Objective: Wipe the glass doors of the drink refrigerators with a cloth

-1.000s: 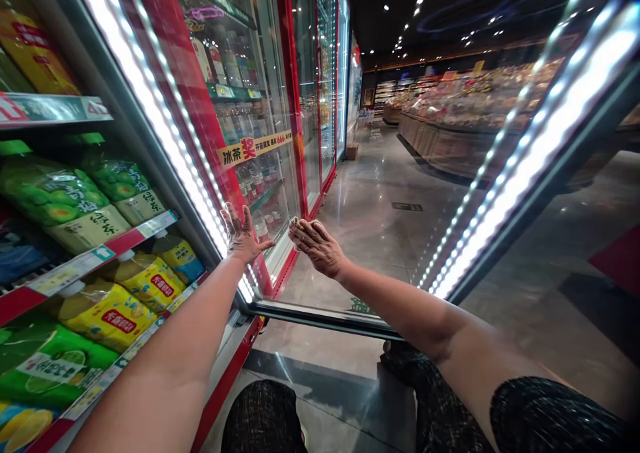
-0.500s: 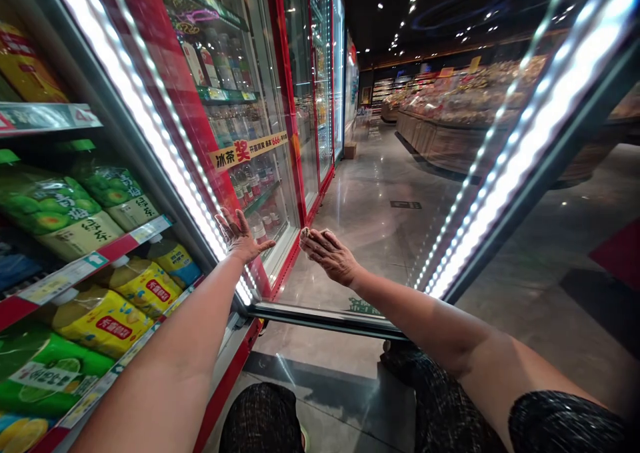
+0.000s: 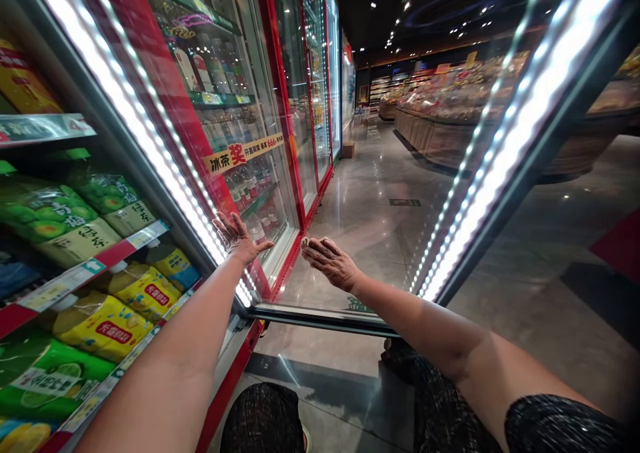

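Note:
Against the inner side of the open glass cooler door (image 3: 325, 316), my left hand (image 3: 239, 243) lies with its fingers spread, near the lit strip on the left edge. My right hand (image 3: 330, 263) is on the middle of the pane, fingers pressed together. A small bit of what looks like pale crumpled cloth (image 3: 305, 242) pokes out at its fingertips; the hand hides the remainder. Bright LED strips run up both sides of the door, the right one (image 3: 480, 193) slanting away from my arm.
Shelves on the left hold green drink packs (image 3: 50, 220) and yellow drink packs (image 3: 107, 330) close to my left arm. Red-framed coolers (image 3: 295, 166) continue beyond the glass. A wooden display counter (image 3: 445, 136) stands across the shiny floor (image 3: 365, 200). My knee (image 3: 260, 416) is below the door.
My right hand sits very slightly lower on the glass. My left hand stays almost in the same place. The view has shifted slightly.

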### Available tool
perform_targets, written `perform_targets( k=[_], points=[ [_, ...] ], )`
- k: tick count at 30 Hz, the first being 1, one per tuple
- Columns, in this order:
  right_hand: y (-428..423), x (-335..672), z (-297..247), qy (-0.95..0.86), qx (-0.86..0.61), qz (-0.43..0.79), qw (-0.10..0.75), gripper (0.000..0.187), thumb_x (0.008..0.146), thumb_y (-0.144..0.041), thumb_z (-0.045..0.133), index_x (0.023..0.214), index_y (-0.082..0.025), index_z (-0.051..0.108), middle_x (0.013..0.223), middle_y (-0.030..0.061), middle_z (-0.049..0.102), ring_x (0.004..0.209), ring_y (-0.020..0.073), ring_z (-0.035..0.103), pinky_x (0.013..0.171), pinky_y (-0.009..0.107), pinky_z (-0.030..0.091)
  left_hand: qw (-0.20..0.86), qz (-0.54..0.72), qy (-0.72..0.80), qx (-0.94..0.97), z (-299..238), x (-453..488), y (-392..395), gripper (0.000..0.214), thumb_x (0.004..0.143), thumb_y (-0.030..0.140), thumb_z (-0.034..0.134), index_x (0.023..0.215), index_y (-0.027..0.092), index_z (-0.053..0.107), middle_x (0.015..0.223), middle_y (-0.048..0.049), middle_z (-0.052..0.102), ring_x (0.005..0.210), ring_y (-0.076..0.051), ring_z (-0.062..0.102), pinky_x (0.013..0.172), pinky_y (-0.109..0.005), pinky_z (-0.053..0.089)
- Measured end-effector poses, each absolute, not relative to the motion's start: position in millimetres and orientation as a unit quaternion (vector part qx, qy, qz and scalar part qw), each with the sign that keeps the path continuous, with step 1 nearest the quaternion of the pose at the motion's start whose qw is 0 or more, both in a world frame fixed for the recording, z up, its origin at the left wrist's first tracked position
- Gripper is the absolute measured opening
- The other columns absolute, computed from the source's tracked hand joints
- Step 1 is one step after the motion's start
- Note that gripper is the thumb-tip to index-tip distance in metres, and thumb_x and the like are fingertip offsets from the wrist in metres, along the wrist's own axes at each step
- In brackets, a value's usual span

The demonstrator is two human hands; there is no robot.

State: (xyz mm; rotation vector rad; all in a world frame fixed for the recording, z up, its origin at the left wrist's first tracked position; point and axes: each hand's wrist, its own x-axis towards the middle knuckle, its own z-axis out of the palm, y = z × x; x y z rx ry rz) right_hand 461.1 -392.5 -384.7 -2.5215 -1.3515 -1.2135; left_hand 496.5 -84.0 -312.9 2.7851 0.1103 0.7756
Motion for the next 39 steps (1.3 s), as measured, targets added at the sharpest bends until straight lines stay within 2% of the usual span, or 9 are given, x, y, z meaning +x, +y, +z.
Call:
perform_targets(
  k=[6, 12, 15, 18, 21, 25, 29, 34, 39],
  points=[
    [-414.4, 451.7, -364.7, -0.371, -0.823, -0.430, 0.017, 0.054, 0.105, -0.023, 0.049, 0.158, -0.028, 0.042, 0.161, 0.0013, 0.046, 0.153, 0.0226, 0.038, 0.127, 0.044, 0.034, 0.109, 0.275, 0.022, 0.955, -308.5, 478.6, -97.0, 0.109, 0.081, 0.062, 0.074, 0.165, 0.015, 0.024, 0.169, -0.0258, 0.021, 0.160, -0.038, 0.010, 0.126, -0.056, 0.024],
    [-411.3, 454.4, -361.3, -0.363, -0.812, -0.457, 0.012, 0.055, 0.104, -0.020, 0.051, 0.158, -0.024, 0.042, 0.161, 0.0044, 0.047, 0.154, 0.0248, 0.037, 0.127, 0.047, 0.032, 0.022, 0.254, -0.092, 0.963, -294.0, 470.6, -110.8, 0.083, 0.090, 0.044, 0.068, 0.163, 0.026, 0.032, 0.173, -0.0125, 0.017, 0.161, -0.035, -0.001, 0.129, -0.060, 0.008],
    [-418.2, 453.8, -375.8, -0.398, -0.793, -0.460, -0.011, 0.054, 0.103, -0.021, 0.053, 0.156, -0.021, 0.045, 0.160, 0.0040, 0.049, 0.153, 0.0246, 0.039, 0.125, 0.046, 0.035, -0.009, 0.244, -0.087, 0.966, -290.3, 469.8, -115.8, 0.091, 0.087, 0.040, 0.071, 0.165, 0.028, 0.025, 0.175, -0.0084, 0.009, 0.160, -0.037, -0.008, 0.129, -0.061, 0.007],
    [-435.8, 447.8, -385.2, -0.407, -0.786, -0.464, -0.026, 0.051, 0.104, -0.024, 0.053, 0.155, -0.021, 0.046, 0.157, 0.0032, 0.053, 0.150, 0.0238, 0.043, 0.122, 0.044, 0.037, -0.009, 0.225, -0.078, 0.971, -290.8, 469.1, -121.0, 0.107, 0.080, 0.047, 0.076, 0.167, 0.027, 0.016, 0.175, -0.0091, -0.001, 0.158, -0.041, -0.014, 0.128, -0.063, 0.007],
    [-454.2, 440.4, -380.4, -0.389, -0.793, -0.468, -0.028, 0.051, 0.105, -0.024, 0.052, 0.155, -0.023, 0.046, 0.156, 0.0017, 0.054, 0.148, 0.0235, 0.047, 0.121, 0.043, 0.038, 0.010, 0.211, -0.063, 0.975, -293.3, 467.9, -129.7, 0.119, 0.075, 0.056, 0.078, 0.167, 0.023, 0.010, 0.174, -0.0124, -0.007, 0.156, -0.043, -0.019, 0.127, -0.065, 0.006],
    [-460.4, 439.0, -360.9, -0.348, -0.806, -0.478, -0.012, 0.055, 0.104, -0.017, 0.051, 0.158, -0.023, 0.042, 0.158, 0.0046, 0.052, 0.152, 0.0254, 0.040, 0.124, 0.047, 0.033, 0.035, 0.198, -0.034, 0.979, -296.3, 466.6, -145.5, 0.134, 0.069, 0.062, 0.081, 0.166, 0.013, 0.004, 0.170, -0.0215, -0.016, 0.153, -0.048, -0.023, 0.124, -0.069, 0.007],
    [-448.8, 446.9, -355.0, -0.336, -0.806, -0.486, 0.008, 0.054, 0.104, -0.018, 0.052, 0.157, -0.023, 0.044, 0.158, 0.0071, 0.052, 0.155, 0.0281, 0.034, 0.124, 0.050, 0.032, 0.044, 0.186, -0.018, 0.981, -296.7, 466.4, -155.7, 0.135, 0.071, 0.064, 0.078, 0.165, 0.009, 0.000, 0.168, -0.0247, -0.020, 0.153, -0.049, -0.022, 0.124, -0.069, 0.009],
    [-453.8, 446.1, -373.9, -0.392, -0.798, -0.458, -0.004, 0.052, 0.104, -0.022, 0.054, 0.155, -0.023, 0.046, 0.156, 0.0068, 0.055, 0.153, 0.0242, 0.039, 0.122, 0.047, 0.037, 0.040, 0.184, -0.007, 0.982, -296.3, 466.8, -156.2, 0.136, 0.071, 0.064, 0.079, 0.165, 0.008, -0.002, 0.168, -0.0246, -0.020, 0.154, -0.049, -0.019, 0.125, -0.066, 0.007],
    [-484.5, 433.7, -377.8, -0.362, -0.803, -0.473, -0.024, 0.050, 0.104, -0.020, 0.051, 0.154, -0.021, 0.048, 0.154, 0.0045, 0.057, 0.150, 0.0261, 0.043, 0.123, 0.047, 0.037, 0.042, 0.185, -0.010, 0.982, -297.9, 469.1, -155.5, 0.134, 0.074, 0.065, 0.075, 0.165, 0.009, -0.006, 0.170, -0.0229, -0.018, 0.155, -0.047, -0.018, 0.125, -0.068, 0.010]
  ],
)
